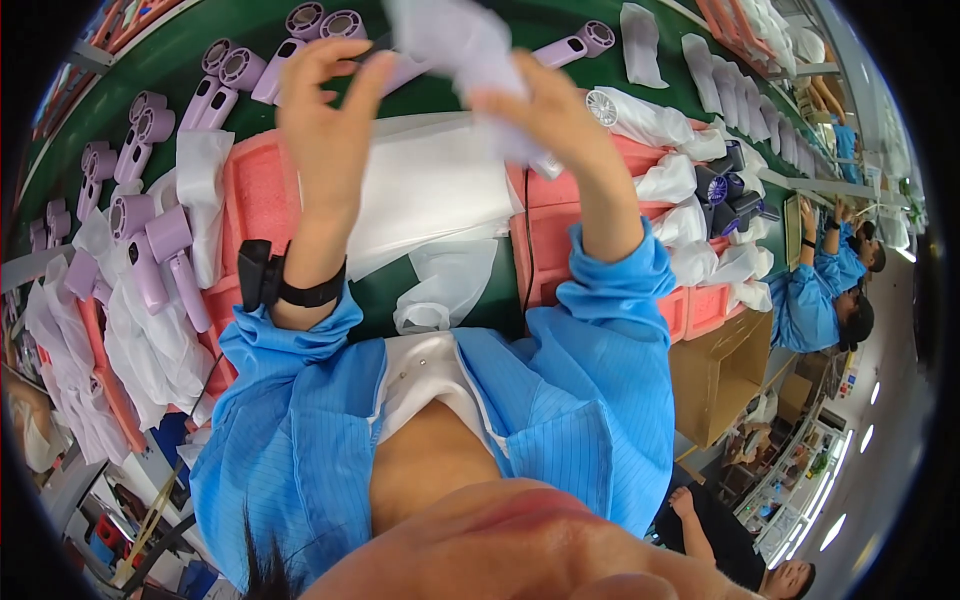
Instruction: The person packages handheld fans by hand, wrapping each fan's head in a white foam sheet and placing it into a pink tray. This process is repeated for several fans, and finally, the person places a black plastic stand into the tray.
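Observation:
Before me, my right hand [545, 110] grips a white, soft wrapping sleeve [450, 40], which is blurred by motion; whether anything is inside it I cannot make out. My left hand [325, 125] is raised to its left with thumb and fingers apart, holding nothing visible. Behind the hands, a lilac handheld fan [405, 72] lies partly covered. Below them is a stack of flat white sleeves [430, 190], with a loose translucent sleeve [450, 275] nearer to me.
More lilac handheld fans [240, 70] line the green table [400, 285] at the far left. Pink foam trays [262, 190] flank the stack. Wrapped dark fans [715, 187] lie at right, above a cardboard box [715, 390]. Co-workers in blue [815, 300] sit farther right.

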`<state>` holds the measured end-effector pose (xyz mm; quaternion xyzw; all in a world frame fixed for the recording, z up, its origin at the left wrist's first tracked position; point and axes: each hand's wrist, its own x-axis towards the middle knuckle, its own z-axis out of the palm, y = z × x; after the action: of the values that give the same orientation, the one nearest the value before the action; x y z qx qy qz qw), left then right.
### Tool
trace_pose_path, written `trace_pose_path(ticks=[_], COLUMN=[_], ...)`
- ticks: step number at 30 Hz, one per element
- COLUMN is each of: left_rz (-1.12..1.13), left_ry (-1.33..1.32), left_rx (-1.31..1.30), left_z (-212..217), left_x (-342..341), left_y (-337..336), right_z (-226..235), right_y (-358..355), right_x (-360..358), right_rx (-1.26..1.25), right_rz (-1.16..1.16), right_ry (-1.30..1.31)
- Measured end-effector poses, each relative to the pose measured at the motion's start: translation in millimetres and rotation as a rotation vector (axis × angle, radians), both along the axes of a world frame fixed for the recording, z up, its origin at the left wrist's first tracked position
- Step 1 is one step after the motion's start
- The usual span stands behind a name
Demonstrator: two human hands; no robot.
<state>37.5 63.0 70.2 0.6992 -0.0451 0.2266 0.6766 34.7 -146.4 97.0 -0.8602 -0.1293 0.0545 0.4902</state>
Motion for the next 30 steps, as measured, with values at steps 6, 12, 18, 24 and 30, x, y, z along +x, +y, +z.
trace_pose_path(ticks=[6, 12, 18, 24, 30], left_rz=[-0.441, -0.409, -0.386, -0.522, -0.635], left_ry=[0.140, -0.004, -0.061, 0.170, 0.197], left_rx=[0.612, 0.882, 0.856, 0.515, 0.204], left_z=[-55, -75, -70, -82, -47], left_x=[-24, -35, -37, -18, -1], left_y=[-45, -58, -62, -47, -30], right_z=[-113, -83, -80, -25, 38], right_y=[-45, -100, -232, -200, -180], right_x=[177, 200, 177, 142, 53], right_rx=[-0.853, -1.093, -1.045, -0.601, 0.025], right_rz=[-0.277, -0.345, -0.088, -0.170, -0.339], right_ry=[-0.041, -0.031, -0.022, -0.076, -0.155])
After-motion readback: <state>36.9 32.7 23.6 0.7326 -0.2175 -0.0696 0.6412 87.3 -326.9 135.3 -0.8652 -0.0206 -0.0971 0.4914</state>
